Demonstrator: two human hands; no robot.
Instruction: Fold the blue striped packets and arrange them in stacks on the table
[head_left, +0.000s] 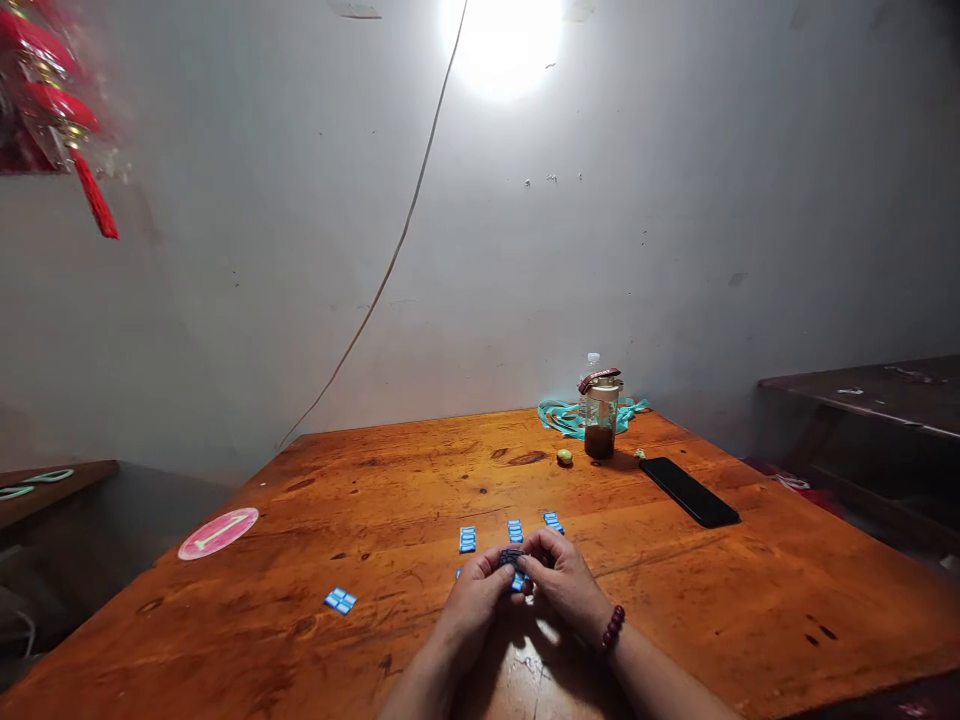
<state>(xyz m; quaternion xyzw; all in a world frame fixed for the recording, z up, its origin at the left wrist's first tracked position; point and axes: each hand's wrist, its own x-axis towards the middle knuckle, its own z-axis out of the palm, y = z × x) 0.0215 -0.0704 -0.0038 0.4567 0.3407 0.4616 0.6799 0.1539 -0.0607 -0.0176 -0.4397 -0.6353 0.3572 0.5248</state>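
So both hands are up close at the near middle of the table (409,470), left hand (480,585) and right hand (562,582) almost meeting, thumbs and fingers pinching a small dark piece (511,556) between them. Can't swear to what it is, since the fingers cover a lot of it. They also block part of a blue piece (519,581) right below. Just beyond the hands sit three blue tiles (515,531) in a loose row, and another tile (340,600) lies off to the left on its own.

Rest of the table: phone (690,492) lying flat on the right, bottle (600,438) with dark stuff in the bottom at the far right, teal straps (561,418) bunched behind it, and a little greenish thing (564,457) just left of it (fruit, maybe?). A pink sticker (218,533) is at the left edge. Bead bracelet (613,627) on the right wrist.
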